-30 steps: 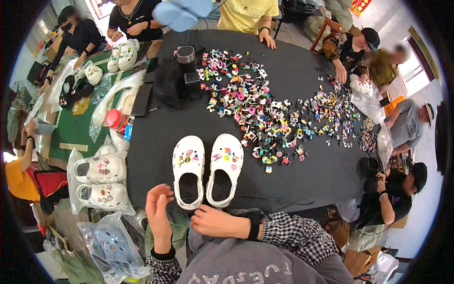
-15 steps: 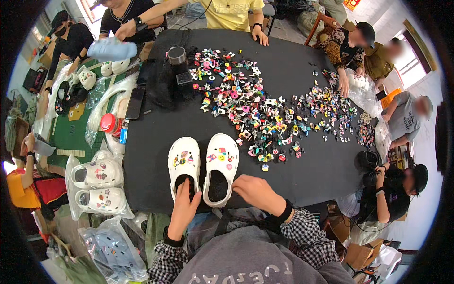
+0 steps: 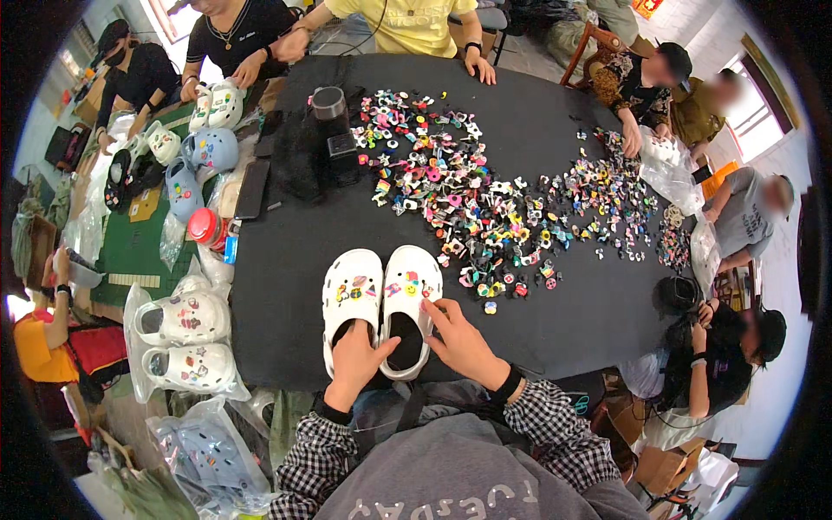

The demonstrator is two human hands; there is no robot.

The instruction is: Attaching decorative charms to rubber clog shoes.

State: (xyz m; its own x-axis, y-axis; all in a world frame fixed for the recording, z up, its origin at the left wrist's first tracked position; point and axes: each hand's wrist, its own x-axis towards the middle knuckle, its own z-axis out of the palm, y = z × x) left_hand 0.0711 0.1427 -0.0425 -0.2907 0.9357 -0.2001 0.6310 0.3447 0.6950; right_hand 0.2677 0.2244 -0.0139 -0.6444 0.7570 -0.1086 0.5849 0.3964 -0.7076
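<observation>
Two white clogs [image 3: 354,270] stand side by side at the table's near edge, toes pointing away, with colourful shoe charms on their tops. My left hand [image 3: 355,360] grips the left clog, its fingers inside the foot opening and its thumb stretched toward the right clog [image 3: 411,270]. On the outer side of that right clog, my right hand [image 3: 464,347] is closed against the upper. Its fingertips touch the shoe by the charms and cover part of them.
A wide heap of loose shoe charms [image 3: 485,217] spreads over the black table [image 3: 303,234]. At left lie bagged white clogs [image 3: 186,316], blue clogs [image 3: 212,149], a red-lidded jar [image 3: 204,227] and a dark phone [image 3: 252,189]. A black device [image 3: 331,130] stands beyond. Several people work around the table.
The white clogs have shifted right and closer together. My right hand has moved up along the right clog to its charms. Across the table, a person's arm has let go of the blue clogs.
</observation>
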